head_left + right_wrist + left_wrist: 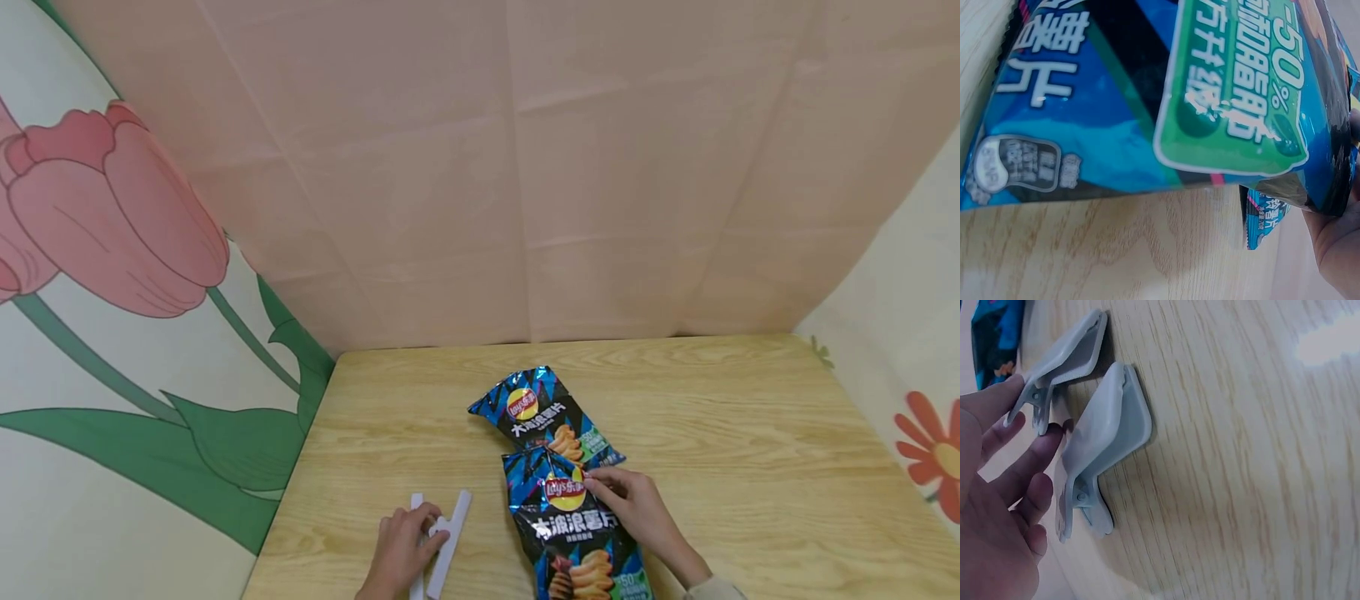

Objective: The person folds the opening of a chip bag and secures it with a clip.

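Observation:
Two white bag clips lie side by side on the table. My left hand reaches over them; its thumb and a fingertip pinch the handles of the right-hand clip. The other clip stands just left of it, partly under the hand in the head view. To the right is a blue and black bag of potato chips, upright in the picture. My right hand grips this bag at its upper right edge with thumb and fingers. The bag's bottom runs out of the head view.
A second chip bag of the same kind lies tilted behind the first, its lower end partly covered by it. The wood-patterned table ends at a pinkish cloth at the back. Flower-printed walls flank both sides.

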A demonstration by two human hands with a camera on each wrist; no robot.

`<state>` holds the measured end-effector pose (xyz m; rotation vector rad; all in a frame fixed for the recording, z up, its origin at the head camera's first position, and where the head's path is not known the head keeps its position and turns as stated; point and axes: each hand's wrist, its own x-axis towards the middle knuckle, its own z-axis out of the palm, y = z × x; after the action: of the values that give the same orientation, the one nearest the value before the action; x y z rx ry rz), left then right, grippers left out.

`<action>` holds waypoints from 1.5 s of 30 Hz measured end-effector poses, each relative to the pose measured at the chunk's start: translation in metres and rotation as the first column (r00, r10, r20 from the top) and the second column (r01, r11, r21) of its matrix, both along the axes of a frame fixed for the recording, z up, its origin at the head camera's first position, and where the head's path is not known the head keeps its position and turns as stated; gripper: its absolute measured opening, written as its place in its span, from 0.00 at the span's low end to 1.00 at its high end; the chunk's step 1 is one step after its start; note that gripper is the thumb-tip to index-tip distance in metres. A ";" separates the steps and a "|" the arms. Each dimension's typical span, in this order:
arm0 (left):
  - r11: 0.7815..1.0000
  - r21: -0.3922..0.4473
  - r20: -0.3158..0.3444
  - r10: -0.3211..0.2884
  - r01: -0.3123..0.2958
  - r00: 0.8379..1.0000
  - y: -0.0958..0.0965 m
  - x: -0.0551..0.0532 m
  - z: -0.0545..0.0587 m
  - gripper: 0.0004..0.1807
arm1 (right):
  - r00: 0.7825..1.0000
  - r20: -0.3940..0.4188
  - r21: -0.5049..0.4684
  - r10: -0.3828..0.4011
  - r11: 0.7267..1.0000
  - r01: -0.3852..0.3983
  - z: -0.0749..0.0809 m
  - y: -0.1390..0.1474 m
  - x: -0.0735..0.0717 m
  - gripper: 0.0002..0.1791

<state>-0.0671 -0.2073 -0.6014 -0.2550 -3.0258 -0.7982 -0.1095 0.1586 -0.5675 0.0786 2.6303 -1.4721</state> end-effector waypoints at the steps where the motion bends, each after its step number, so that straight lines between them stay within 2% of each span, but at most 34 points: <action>1: 1.000 0.010 0.003 0.000 0.000 1.000 0.000 0.000 0.000 0.14 | 1.000 0.000 -0.001 0.000 1.000 0.000 0.000 0.000 0.000 0.08; 7: 0.998 0.056 0.007 0.016 -0.017 1.000 0.004 0.002 0.000 0.16 | 1.000 0.001 -0.001 0.006 1.000 -0.006 0.000 0.000 0.000 0.08; 12: 0.999 0.038 0.005 0.035 -0.035 0.999 0.007 0.003 0.000 0.20 | 1.000 -0.003 -0.005 0.007 1.000 -0.007 0.001 0.000 0.001 0.08; 17: 0.999 0.048 0.004 0.021 -0.021 1.000 0.007 0.004 0.001 0.18 | 1.000 -0.003 -0.008 0.009 1.000 -0.009 0.001 0.000 0.002 0.08; 25: 0.995 0.101 0.056 -0.005 -0.001 0.998 0.007 0.004 0.002 0.18 | 1.000 0.001 -0.008 0.006 1.000 -0.006 0.001 0.000 0.002 0.07; 29: 0.992 0.124 0.050 -0.010 0.003 0.999 0.008 0.004 0.002 0.18 | 1.000 0.006 -0.010 0.005 1.000 -0.005 0.001 0.000 0.001 0.08; 32: 0.989 0.150 0.050 -0.023 0.015 0.998 0.008 0.003 0.002 0.18 | 1.000 0.011 -0.013 0.003 1.000 -0.003 0.001 0.000 0.001 0.08; 38: 0.974 0.227 0.095 -0.045 0.022 0.994 0.010 -0.002 0.003 0.19 | 1.000 0.014 -0.018 0.004 1.000 -0.004 0.001 0.000 0.001 0.09; 45: 0.966 0.257 0.125 -0.013 -0.020 0.992 0.014 -0.011 0.009 0.22 | 1.000 0.006 -0.019 0.001 1.000 -0.001 0.001 0.000 0.001 0.08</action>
<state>-0.0777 -0.1934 -0.5925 -0.2022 -2.9859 -1.2394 -0.1082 0.1584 -0.5667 0.0802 2.6106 -1.4936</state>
